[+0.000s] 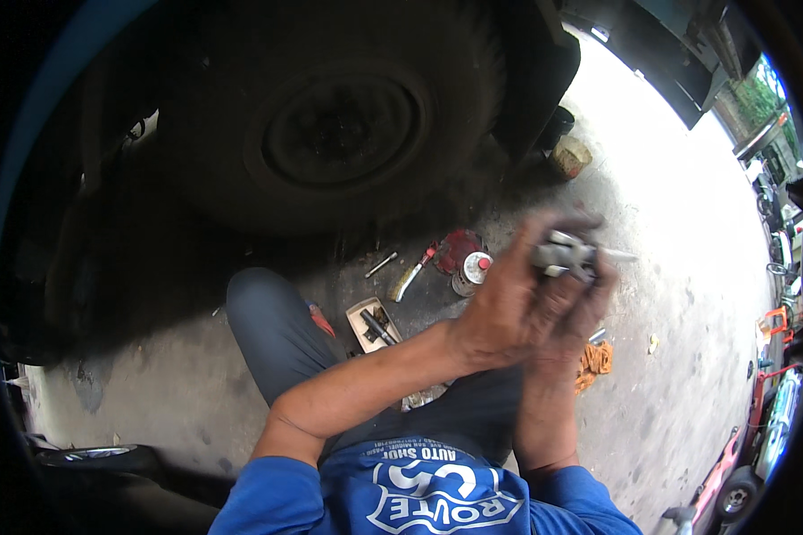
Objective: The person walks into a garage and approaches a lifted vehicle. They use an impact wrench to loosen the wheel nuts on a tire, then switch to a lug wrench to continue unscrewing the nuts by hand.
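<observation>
My left hand [498,312] and my right hand [582,316] are raised close together over the floor, to the right of my knees. Between them is a small grey metal part [562,256] with rounded knobs, its exact kind unclear. Fingers of both hands wrap round it from either side, and motion blurs their outlines. A pale, thin tip [622,257] sticks out to the right of the part; I cannot make out what it belongs to.
A large dark wheel [341,129] stands ahead under a vehicle. On the floor lie a metal rod [382,265], a yellow-handled brush [405,284], a red-capped can [469,276], a red round dish [459,246], a tray of tools [357,314] and an orange rag [595,364].
</observation>
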Motion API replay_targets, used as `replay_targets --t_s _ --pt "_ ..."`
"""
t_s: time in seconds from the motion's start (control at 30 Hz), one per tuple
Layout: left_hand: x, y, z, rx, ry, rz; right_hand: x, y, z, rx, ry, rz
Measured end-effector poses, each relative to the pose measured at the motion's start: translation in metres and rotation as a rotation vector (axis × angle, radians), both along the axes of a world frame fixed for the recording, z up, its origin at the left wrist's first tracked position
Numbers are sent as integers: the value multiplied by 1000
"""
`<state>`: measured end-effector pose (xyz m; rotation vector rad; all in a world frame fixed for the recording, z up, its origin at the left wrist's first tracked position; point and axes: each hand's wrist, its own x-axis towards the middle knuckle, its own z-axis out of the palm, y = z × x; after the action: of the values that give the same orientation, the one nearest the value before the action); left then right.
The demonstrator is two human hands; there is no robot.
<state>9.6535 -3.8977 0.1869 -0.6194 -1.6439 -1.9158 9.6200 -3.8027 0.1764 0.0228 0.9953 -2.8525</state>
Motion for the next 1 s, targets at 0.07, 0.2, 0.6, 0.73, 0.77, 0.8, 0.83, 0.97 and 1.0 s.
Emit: replay_targets --t_s 0.07,0.2,0.6,0.73,0.77,0.8,0.83,0.97,1.0 --pt "-3 -28 11 56 191 214 11 -28 7 6 16 285" --pt "-6 -71 26 47 120 339 25 -60 -6 -148 -387 803" --pt "-22 -204 -50 333 -396 495 -35 -97 -78 219 -77 599" --pt "-31 -208 -130 306 -543 646 -54 -126 -87 369 194 676" --pt "-32 -207 -149 310 -590 627 -58 -136 -90 422 211 668" --pt "-32 -208 -165 316 -689 615 -62 -145 -92 546 206 679" --pt "-31 -211 -177 290 -666 633 -65 -153 -94 645 232 699" --pt "-24 -230 -197 309 -757 602 -70 -175 -112 806 295 688" --pt "-22 -234 -197 336 -749 571 -71 -179 -118 827 271 678"
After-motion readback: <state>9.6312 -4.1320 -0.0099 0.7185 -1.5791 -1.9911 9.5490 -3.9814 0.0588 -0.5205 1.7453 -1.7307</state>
